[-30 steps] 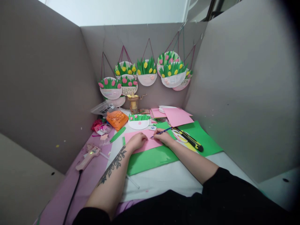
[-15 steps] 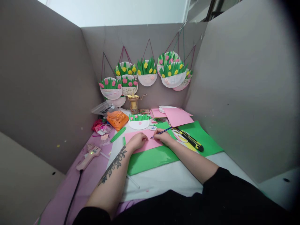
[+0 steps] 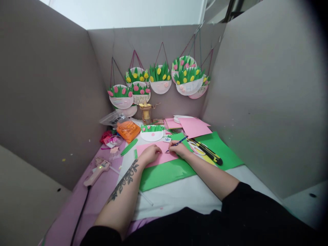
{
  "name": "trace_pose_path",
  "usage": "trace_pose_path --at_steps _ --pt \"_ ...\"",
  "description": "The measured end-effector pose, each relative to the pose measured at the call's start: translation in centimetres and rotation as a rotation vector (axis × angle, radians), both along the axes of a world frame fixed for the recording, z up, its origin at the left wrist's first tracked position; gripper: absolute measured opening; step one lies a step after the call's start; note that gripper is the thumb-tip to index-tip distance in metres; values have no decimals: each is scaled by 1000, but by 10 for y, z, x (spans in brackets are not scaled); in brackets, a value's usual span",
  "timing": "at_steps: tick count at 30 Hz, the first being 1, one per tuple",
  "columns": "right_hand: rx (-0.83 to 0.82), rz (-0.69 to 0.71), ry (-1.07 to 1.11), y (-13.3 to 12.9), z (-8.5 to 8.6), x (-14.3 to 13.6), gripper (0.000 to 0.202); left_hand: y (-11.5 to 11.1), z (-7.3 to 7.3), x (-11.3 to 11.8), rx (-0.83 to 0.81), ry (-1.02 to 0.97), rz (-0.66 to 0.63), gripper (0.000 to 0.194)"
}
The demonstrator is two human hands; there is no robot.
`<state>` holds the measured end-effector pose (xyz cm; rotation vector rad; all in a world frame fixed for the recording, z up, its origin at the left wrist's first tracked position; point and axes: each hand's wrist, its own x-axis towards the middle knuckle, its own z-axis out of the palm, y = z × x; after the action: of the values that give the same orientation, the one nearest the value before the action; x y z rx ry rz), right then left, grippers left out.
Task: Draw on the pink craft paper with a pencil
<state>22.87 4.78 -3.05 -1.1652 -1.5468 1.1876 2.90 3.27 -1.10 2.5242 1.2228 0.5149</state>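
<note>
At the near edge, black clothing (image 3: 189,223) covers part of the surface (image 3: 179,194), and the frame cuts it off below. A thin translucent stick (image 3: 146,198) lies by the left forearm; its far end is hidden. To the left, a pink glue gun (image 3: 94,175) rests on the purple cloth, a small green light lit; its black cord runs out of frame.

Ahead, a green sheet (image 3: 166,174) lies partly under a pink sheet (image 3: 164,159), which is flat beneath both hands and partly covered by them. The left hand (image 3: 151,154) rests on the pink sheet, fingers curled; whether it grips anything cannot be told. The right hand (image 3: 178,149) grips a dark blue patterned pencil (image 3: 182,140), tip down at the pink sheet; contact and any marks are too small to confirm.

Right of that hand lies a black-and-yellow cutter (image 3: 208,153). Beyond the hands sits a white plate (image 3: 151,137) with green paper blades. To its left is an orange packet (image 3: 128,131), its print illegible. On the rear panel (image 3: 153,36), decorated plates hang, several overlapping; one reads "HAPPY", with anything lower obscured.
</note>
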Motion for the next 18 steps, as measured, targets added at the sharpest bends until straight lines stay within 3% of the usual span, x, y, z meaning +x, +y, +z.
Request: trace_pose_path --at_steps 18 --pt "-4 0 -7 -1 2 2 1 -1 1 0 -17 -2 15 29"
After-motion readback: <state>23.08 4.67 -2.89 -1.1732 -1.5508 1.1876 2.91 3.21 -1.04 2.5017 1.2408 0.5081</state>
